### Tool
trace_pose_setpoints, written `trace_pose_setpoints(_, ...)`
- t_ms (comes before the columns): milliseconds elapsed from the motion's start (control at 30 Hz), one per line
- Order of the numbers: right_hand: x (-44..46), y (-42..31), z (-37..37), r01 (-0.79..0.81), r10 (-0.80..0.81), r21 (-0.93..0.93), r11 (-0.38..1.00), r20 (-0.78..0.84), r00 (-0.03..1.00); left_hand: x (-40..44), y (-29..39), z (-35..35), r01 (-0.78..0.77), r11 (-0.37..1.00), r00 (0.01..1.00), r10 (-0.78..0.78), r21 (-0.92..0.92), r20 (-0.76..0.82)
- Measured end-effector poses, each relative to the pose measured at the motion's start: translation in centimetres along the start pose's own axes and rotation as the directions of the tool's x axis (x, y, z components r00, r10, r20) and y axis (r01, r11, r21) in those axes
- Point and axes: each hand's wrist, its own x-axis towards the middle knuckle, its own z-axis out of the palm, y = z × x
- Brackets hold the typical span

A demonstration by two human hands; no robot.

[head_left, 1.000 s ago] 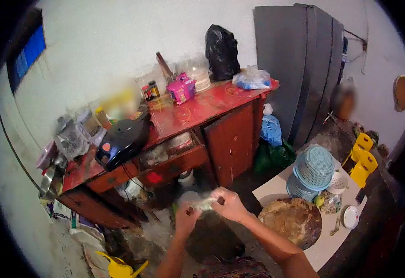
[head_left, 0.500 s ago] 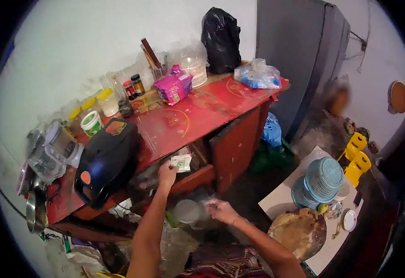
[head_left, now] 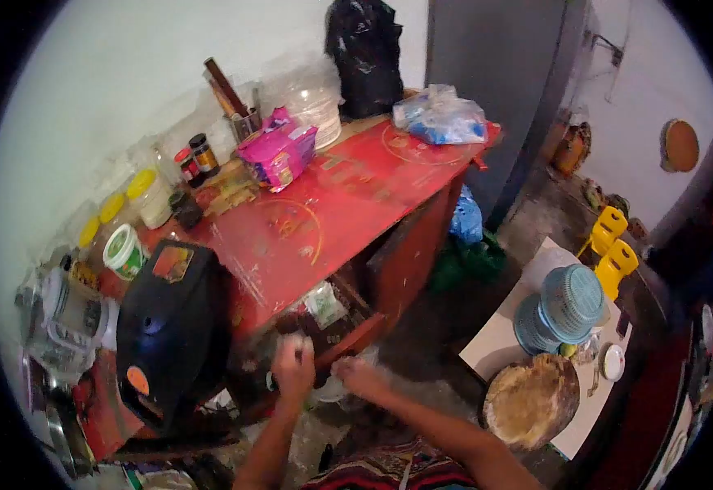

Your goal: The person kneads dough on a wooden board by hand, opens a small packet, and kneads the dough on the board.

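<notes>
An open drawer (head_left: 360, 336) projects from the red cabinet, with a small white printed packet (head_left: 324, 304) lying among dark items inside it. My left hand (head_left: 293, 367) is closed, fingers curled, by the near left end of the drawer; whether anything is in it is hidden. Just right of it, my right hand (head_left: 358, 378) is pinched closed close to the drawer's front. A pale, see-through bit shows beside its fingers, too blurred to name. Below the hands, a whitish round container (head_left: 330, 392) is partly covered.
On the red cabinet top (head_left: 348, 196) stand a black appliance (head_left: 173, 327), yellow-lidded jars (head_left: 151, 200), a pink packet (head_left: 279, 151) and a black bag (head_left: 364, 61). At right, a low table (head_left: 495, 339) holds blue baskets (head_left: 568, 306) and a round wooden board (head_left: 532, 400).
The white packet, earlier in my left hand, now lies in the drawer. My left hand has come down toward me, and my right hand has moved left. The view has shifted.
</notes>
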Motion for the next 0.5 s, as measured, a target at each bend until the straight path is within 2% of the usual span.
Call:
trace_pose_setpoints(33,-0.1,0.1,0.2,0.094,-0.096,-0.041,0.995,-0.031,0.995,-2.8,0.9,-1.5,0.070,0.996,0.993,-0.075,0.050,0.095)
trace_pose_setpoints(67,-0.4,0.4,0.4,0.181,-0.187,-0.090,0.979,-0.062,0.981,-5.6,-0.1,-1.6,-0.010,0.996,0.994,0.000,0.090,0.113)
trace_pose_setpoints(133,0.2,0.4,2.3,-0.021,0.039,0.092,0.996,-0.205,0.978,-8.4,-1.3,-2.2,-0.217,0.968,0.938,0.172,0.126,0.300)
trace_pose_setpoints(167,1.0,0.2,3.2,-0.104,0.154,0.195,0.975,-0.263,0.952,-8.8,-2.5,-1.3,-0.209,0.964,0.946,0.156,0.166,0.284)
trace_pose_setpoints(267,5.0,0.6,4.0,0.191,-0.137,0.103,0.976,-0.389,0.911,-7.7,-5.6,1.4,-0.178,0.949,0.972,0.128,0.261,0.197)
trace_pose_setpoints(333,8.8,1.1,4.9,0.209,-0.198,0.001,0.978,-0.324,0.925,-5.5,-7.1,2.2,-0.155,0.948,0.986,0.132,0.277,0.102)
trace_pose_setpoints(367,10.6,1.3,5.4,0.216,-0.220,-0.046,0.975,-0.288,0.932,-4.4,-8.5,2.3,-0.163,0.942,0.983,0.127,0.294,0.135)
trace_pose_setpoints(433,13.3,1.7,6.2,0.344,-0.387,-0.193,0.919,-0.277,0.879,-2.7,-11.0,2.4,-0.179,0.929,0.970,0.112,0.325,0.214)
trace_pose_setpoints(500,14.6,2.2,5.9,0.421,-0.490,-0.305,0.854,-0.198,0.849,-1.9,-11.2,2.8,-0.162,0.950,0.985,0.139,0.268,0.102)
